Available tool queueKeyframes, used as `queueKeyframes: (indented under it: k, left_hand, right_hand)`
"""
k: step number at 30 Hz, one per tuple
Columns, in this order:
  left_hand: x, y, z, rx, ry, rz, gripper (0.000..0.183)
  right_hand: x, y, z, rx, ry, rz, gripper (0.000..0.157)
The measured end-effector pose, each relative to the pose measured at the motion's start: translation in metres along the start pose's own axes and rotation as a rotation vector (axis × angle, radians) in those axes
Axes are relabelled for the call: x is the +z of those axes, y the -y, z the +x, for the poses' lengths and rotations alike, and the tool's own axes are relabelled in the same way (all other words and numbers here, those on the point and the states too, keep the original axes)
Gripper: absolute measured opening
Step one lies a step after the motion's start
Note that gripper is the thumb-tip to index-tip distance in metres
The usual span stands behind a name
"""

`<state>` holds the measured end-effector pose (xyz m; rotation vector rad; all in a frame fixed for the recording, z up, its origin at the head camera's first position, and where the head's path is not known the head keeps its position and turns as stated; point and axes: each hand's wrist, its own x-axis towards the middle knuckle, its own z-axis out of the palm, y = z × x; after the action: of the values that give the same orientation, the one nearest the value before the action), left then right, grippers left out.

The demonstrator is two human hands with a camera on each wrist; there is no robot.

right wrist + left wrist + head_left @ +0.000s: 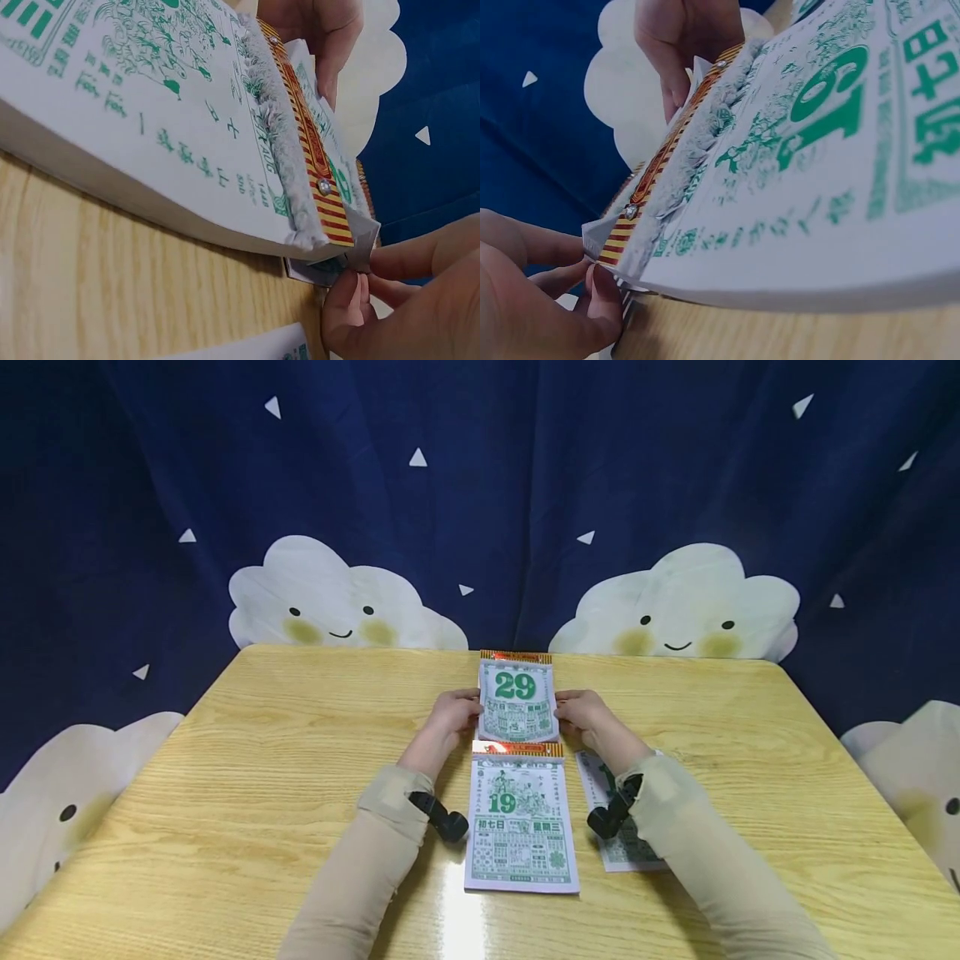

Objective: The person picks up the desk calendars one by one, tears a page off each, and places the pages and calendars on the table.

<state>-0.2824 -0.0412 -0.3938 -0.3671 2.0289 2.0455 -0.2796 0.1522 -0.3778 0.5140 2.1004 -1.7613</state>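
Note:
A tear-off calendar showing a green 29 lies at the far side of the table, its lower part bowed upward. My left hand pinches the left edge of its page. At the opposite edge, my right hand pinches the same page between thumb and fingers. A second, thick tear-off calendar showing 19 lies nearer me. Its red and gold striped top band hides part of the far one in both wrist views. The right wrist view shows the right fingertips at a bent page corner.
Partly under my right forearm lies another printed sheet or pad, its thickness unclear. The wooden table ends at a dark blue curtain with white clouds and triangles. Black wrist cameras sit beside the near calendar.

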Motion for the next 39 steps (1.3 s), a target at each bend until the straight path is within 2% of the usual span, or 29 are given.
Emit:
queueKeyframes:
  k: [7, 13, 20, 24, 27, 32, 35, 39]
  left_hand:
    - [-0.002, 0.0, -0.003, 0.047, -0.038, -0.012, 0.047]
    - [-0.003, -0.001, -0.007, 0.099, -0.055, -0.061, 0.046]
    - [-0.004, -0.004, -0.012, 0.212, -0.086, -0.099, 0.043]
    - [-0.005, -0.011, -0.016, 0.292, -0.076, -0.146, 0.05]
    - [-0.008, -0.015, -0.018, 0.304, -0.039, -0.184, 0.055]
    - [-0.014, -0.017, -0.023, 0.283, 0.066, -0.227, 0.056]
    - [-0.02, -0.016, -0.027, 0.302, 0.158, -0.295, 0.053]
    - [-0.027, -0.013, -0.032, 0.337, 0.302, -0.385, 0.045]
  right_hand:
    - [0.0, -0.001, -0.004, -0.055, -0.017, 0.066, 0.048]
    - [-0.001, -0.007, 0.002, -0.127, -0.057, 0.09, 0.045]
    - [-0.005, -0.014, 0.026, -0.259, -0.111, 0.115, 0.045]
    - [-0.012, -0.01, 0.034, -0.311, -0.108, 0.158, 0.049]
    - [-0.014, -0.004, 0.023, -0.298, -0.076, 0.175, 0.052]
    - [-0.013, 0.008, -0.011, -0.258, -0.026, 0.196, 0.053]
    - [-0.012, 0.015, -0.033, -0.26, 0.018, 0.234, 0.053]
    - [-0.014, 0.018, -0.05, -0.279, 0.076, 0.256, 0.053]
